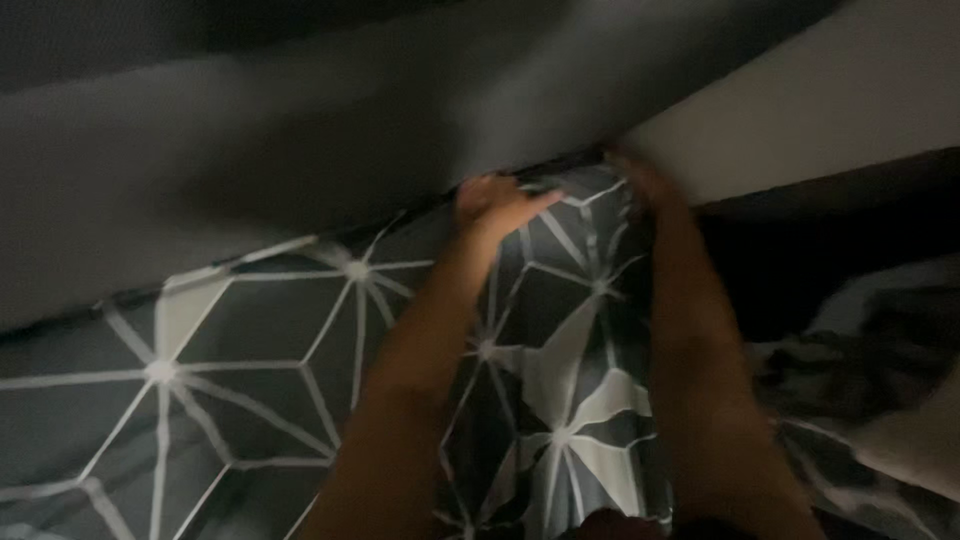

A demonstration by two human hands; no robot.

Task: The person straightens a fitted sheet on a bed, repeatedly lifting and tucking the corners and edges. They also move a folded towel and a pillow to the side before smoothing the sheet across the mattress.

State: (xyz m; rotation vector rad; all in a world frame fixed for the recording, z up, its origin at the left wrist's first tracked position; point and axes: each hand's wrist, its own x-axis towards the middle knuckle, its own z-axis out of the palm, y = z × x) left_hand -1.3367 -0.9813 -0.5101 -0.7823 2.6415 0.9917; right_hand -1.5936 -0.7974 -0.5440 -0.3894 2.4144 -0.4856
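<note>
A dark grey bed cover [250, 340] with white geometric lines lies across the lower half of the head view. My left hand [495, 200] presses on the cover's upper edge, fingers pointing right, where the cloth meets a pale wall or headboard [300, 140]. My right hand [640, 180] grips the same edge a little to the right, its fingers tucked into the cloth at the corner. Both forearms reach up from the bottom of the frame. The picture is dim and blurred, so the fingertips are hard to make out.
A lighter band [820, 100] runs diagonally at the upper right. A dark gap [800, 240] lies beneath it. More crumpled patterned cloth [860, 370] sits at the right, beside a pale shape [920, 450] at the lower right edge.
</note>
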